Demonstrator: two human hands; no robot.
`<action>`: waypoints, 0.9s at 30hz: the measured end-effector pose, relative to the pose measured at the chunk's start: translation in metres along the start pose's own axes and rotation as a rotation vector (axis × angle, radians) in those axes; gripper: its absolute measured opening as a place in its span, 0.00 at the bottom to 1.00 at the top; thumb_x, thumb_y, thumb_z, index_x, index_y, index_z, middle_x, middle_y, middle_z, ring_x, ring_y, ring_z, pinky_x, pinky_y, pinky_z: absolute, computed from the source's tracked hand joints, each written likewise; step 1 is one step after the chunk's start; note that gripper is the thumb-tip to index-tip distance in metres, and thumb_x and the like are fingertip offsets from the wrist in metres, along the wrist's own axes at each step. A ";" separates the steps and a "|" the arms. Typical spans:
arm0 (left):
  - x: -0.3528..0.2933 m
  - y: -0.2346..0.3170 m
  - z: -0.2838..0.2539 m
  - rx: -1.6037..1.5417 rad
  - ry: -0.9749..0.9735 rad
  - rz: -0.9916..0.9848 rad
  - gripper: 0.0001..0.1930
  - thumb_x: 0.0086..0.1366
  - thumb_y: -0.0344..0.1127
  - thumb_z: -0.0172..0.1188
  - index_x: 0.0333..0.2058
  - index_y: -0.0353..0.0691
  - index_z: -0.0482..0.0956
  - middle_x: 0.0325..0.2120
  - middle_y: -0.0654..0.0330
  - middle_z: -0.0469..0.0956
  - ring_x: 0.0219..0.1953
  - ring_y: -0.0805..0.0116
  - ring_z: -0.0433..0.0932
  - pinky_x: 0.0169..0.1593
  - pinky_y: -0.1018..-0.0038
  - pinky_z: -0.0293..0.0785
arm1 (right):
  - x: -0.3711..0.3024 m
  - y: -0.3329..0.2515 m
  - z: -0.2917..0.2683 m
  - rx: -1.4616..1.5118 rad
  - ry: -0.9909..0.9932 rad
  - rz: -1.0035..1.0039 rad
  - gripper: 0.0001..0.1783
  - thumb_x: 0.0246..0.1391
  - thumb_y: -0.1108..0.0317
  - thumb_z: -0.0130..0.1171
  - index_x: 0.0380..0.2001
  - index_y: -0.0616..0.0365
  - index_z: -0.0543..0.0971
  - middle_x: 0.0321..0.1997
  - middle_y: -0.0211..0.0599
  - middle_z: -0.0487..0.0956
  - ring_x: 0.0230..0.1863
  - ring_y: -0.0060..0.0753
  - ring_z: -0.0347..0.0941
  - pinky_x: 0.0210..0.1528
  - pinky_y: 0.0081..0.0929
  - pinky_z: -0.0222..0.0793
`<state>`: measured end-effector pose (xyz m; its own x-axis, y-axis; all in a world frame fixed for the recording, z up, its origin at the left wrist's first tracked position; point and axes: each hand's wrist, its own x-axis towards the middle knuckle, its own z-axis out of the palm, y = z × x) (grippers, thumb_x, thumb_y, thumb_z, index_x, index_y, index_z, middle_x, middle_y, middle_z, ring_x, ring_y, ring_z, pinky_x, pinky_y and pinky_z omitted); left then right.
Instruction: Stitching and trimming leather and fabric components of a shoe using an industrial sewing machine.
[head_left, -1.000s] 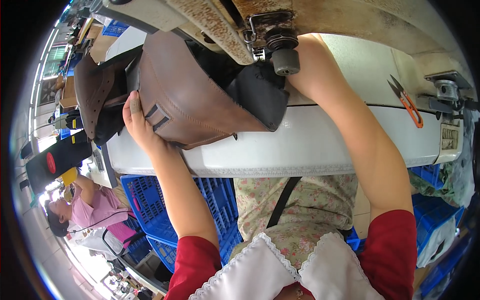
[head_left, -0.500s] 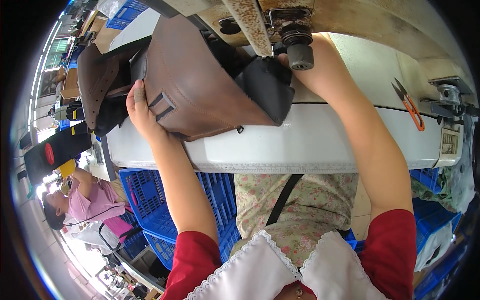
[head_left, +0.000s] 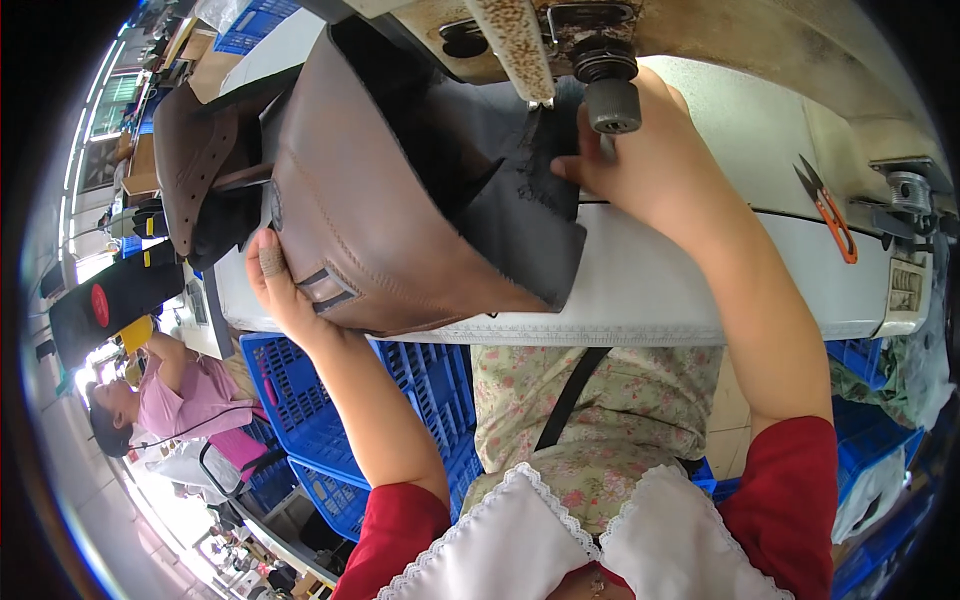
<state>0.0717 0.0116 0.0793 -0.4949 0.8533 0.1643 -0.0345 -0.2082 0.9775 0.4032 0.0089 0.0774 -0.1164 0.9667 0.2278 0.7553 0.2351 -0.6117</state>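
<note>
A brown leather boot upper (head_left: 390,240) with black lining (head_left: 530,225) lies partly under the sewing machine's presser area (head_left: 540,104). Its wide opening faces up, and a small rectangular framed patch shows on its side. My left hand (head_left: 290,295) grips the lower left side near that patch, with a tan wrap on one finger. At the lining's right edge, beside the machine's dark knob (head_left: 612,105), my right hand (head_left: 640,165) pinches the material. Its thumb lies on the lining; the other fingers are partly hidden by the knob.
More brown uppers (head_left: 190,185) with eyelet holes hang at the left, linked to this one. Orange-handled thread snips (head_left: 830,215) lie on the white machine table (head_left: 650,290) at the right. Blue crates (head_left: 300,400) stand below. A person in pink (head_left: 190,400) sits at far left.
The upper has shifted toward me and tipped, so more of its black inside shows. My left hand has come slightly nearer with it; my right hand has moved out from the needle area.
</note>
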 end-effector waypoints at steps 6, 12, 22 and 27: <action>-0.002 0.021 -0.029 0.111 0.079 -0.073 0.19 0.72 0.45 0.52 0.50 0.35 0.76 0.40 0.52 0.81 0.37 0.60 0.84 0.42 0.68 0.83 | -0.018 -0.025 -0.005 -0.153 -0.063 -0.266 0.10 0.42 0.66 0.66 0.30 0.55 0.79 0.37 0.34 0.75 0.45 0.39 0.72 0.47 0.33 0.69; -0.010 0.025 -0.059 -0.483 -0.169 -0.478 0.26 0.75 0.49 0.45 0.59 0.33 0.71 0.48 0.49 0.79 0.44 0.57 0.82 0.48 0.59 0.82 | -0.012 -0.041 0.025 -0.230 0.202 -0.685 0.16 0.45 0.66 0.61 0.41 0.51 0.81 0.44 0.25 0.79 0.44 0.34 0.76 0.48 0.31 0.71; 0.019 0.083 -0.131 0.689 -0.403 0.215 0.22 0.71 0.38 0.52 0.59 0.31 0.69 0.51 0.50 0.77 0.50 0.58 0.79 0.52 0.62 0.81 | -0.020 -0.120 -0.022 0.606 -0.129 -0.539 0.10 0.55 0.64 0.64 0.33 0.60 0.83 0.27 0.34 0.81 0.28 0.39 0.77 0.35 0.32 0.73; -0.025 0.120 -0.071 -0.249 0.001 -0.387 0.26 0.72 0.53 0.49 0.55 0.36 0.72 0.45 0.47 0.81 0.28 0.58 0.83 0.22 0.74 0.80 | -0.021 -0.122 -0.046 1.245 -0.578 0.149 0.14 0.55 0.67 0.61 0.40 0.67 0.81 0.34 0.33 0.83 0.32 0.22 0.78 0.38 0.23 0.74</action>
<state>0.0180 -0.0686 0.1834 -0.4056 0.8903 -0.2073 -0.4246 0.0173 0.9052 0.3432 -0.0452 0.1826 -0.5663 0.8223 -0.0558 -0.2489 -0.2351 -0.9396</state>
